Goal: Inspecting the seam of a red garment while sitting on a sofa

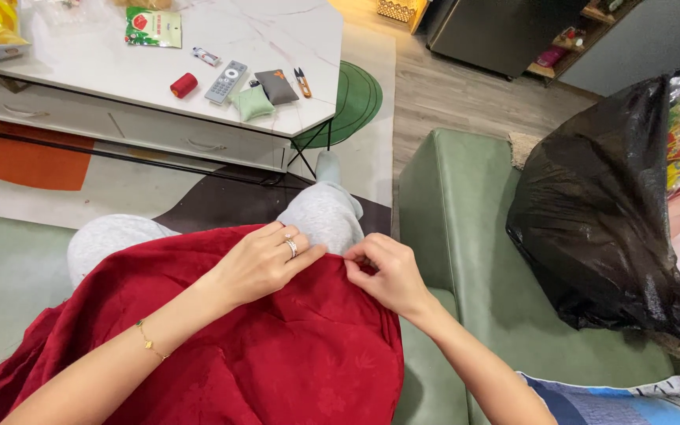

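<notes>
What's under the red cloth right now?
The red cloth drapes over the lap: grey-trousered knees stick out past its edge, where both hands pinch it. Whatever else lies beneath is covered.

Open passage over the green sofa seat to the right of the red cloth, hemmed farther right by a bulging black plastic bag and below by a blue striped cushion. Ahead, bare rug between knees and table, the table's near edge crowded with red thread spool, grey remote, green pincushion, dark pouch and small snips. Clear marble farther back on the table.
</notes>
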